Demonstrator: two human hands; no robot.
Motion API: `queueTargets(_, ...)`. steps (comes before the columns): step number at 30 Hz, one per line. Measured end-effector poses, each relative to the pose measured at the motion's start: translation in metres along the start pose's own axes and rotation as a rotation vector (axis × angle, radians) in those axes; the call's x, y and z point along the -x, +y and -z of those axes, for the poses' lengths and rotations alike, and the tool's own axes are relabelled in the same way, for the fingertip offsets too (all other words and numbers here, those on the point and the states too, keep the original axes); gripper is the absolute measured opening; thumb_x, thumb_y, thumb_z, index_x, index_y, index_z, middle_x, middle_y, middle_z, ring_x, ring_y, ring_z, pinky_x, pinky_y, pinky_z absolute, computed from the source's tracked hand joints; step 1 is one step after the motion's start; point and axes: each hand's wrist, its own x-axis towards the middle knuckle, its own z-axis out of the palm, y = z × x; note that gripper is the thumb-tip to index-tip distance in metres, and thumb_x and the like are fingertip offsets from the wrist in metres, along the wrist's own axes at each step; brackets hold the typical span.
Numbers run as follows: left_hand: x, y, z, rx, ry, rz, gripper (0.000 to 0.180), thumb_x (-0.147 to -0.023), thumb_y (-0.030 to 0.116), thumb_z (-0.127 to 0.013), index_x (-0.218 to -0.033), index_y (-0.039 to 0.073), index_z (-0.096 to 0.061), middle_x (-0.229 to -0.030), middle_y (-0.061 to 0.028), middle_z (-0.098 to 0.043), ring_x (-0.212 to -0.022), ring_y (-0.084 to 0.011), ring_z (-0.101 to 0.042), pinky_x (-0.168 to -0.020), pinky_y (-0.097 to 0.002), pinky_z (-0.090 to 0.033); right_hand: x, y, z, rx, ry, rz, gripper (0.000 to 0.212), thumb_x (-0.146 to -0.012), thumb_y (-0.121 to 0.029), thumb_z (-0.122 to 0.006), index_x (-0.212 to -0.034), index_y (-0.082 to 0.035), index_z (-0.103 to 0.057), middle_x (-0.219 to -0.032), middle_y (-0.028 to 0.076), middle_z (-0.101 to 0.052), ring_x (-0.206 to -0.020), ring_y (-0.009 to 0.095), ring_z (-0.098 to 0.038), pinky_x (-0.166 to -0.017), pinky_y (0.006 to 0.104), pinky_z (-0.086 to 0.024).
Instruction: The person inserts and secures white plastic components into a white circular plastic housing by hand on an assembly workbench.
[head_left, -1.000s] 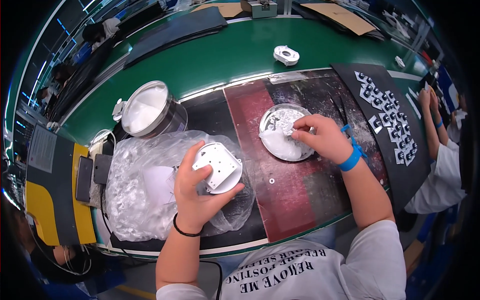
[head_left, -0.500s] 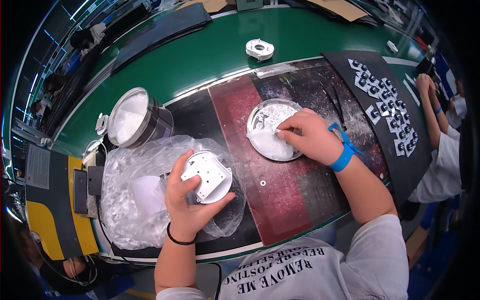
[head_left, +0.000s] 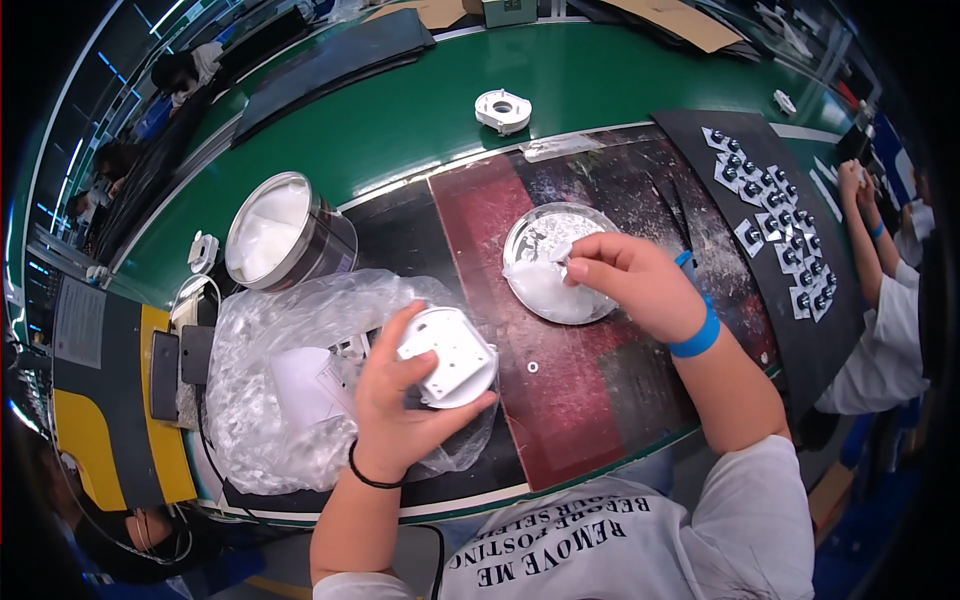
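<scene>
My left hand (head_left: 395, 395) is closed around the rim of a white round plastic housing (head_left: 446, 362), whose flat face with small holes is turned up. To the right, my right hand (head_left: 638, 283) pinches thumb and forefinger together just above a shallow round metal dish (head_left: 513, 240). A small pale piece shows at the fingertips, too small to name. White grease (head_left: 545, 287) is smeared inside the dish, heaped toward its near left side. Between the hands, a small white ring (head_left: 533, 367) lies on the red and black board.
A can of white grease (head_left: 268, 235) stands behind a clear plastic bag (head_left: 265, 420). Another white housing (head_left: 503, 111) sits on the green table. Rows of small dark round parts (head_left: 770, 205) on white pieces cover a black sheet at right, near another person's hands (head_left: 858, 185).
My left hand has shifted a little to the right with the white housing. My right hand has drawn slightly right and nearer, still pinched over the dish. The whole view has moved slightly.
</scene>
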Motion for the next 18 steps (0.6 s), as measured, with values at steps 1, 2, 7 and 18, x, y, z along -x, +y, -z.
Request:
queueTargets(1,-0.002,0.004,-0.002,0.009,-0.034,-0.011,0.071,-0.053,0.017,-0.088,-0.11,0.017,-0.045,-0.123,-0.0287,-0.047,-0.101,-0.0398,-0.058,-0.08,-0.0418,-0.05,0.003,-0.004,-0.004,-0.343,-0.126,-0.142,0.015,-0.085,-0.015,-0.06,-0.09,-0.001,-0.064,-0.089,0.004,-0.064,-0.083,0.011,-0.055,-0.078,0.0268,-0.042)
queueTargets(2,-0.003,0.007,-0.005,0.009,-0.054,-0.03,0.07,-0.053,0.019,-0.088,-0.109,0.017,-0.046,-0.123,-0.0286,-0.047,-0.1,-0.0399,-0.058,-0.08,-0.0416,-0.05,0.006,-0.004,-0.008,-0.445,-0.189,-0.164,0.018,-0.088,-0.014,-0.057,-0.099,0.0,-0.062,-0.094,0.004,-0.064,-0.089,0.011,-0.056,-0.083,0.0269,-0.043)
queueTargets(7,-0.002,0.017,-0.019,0.052,-0.154,-0.052,0.061,-0.056,0.023,-0.086,-0.104,0.014,-0.049,-0.123,-0.0263,-0.048,-0.099,-0.0404,-0.057,-0.079,-0.0408,-0.049,0.018,-0.005,-0.036,-0.644,-0.295,-0.104,0.027,-0.091,-0.011,-0.054,-0.113,0.003,-0.053,-0.105,0.008,-0.062,-0.098,0.012,-0.057,-0.087,0.0254,-0.045)
queueTargets(18,-0.002,0.02,-0.025,0.125,-0.14,-0.046,0.056,-0.057,0.023,-0.085,-0.1,0.011,-0.051,-0.124,-0.0245,-0.048,-0.102,-0.0392,-0.056,-0.081,-0.0406,-0.049,0.022,-0.002,-0.052,-0.769,-0.267,-0.144,0.026,-0.091,-0.011,-0.054,-0.114,0.001,-0.053,-0.106,0.009,-0.062,-0.097,0.012,-0.058,-0.084,0.0247,-0.047)
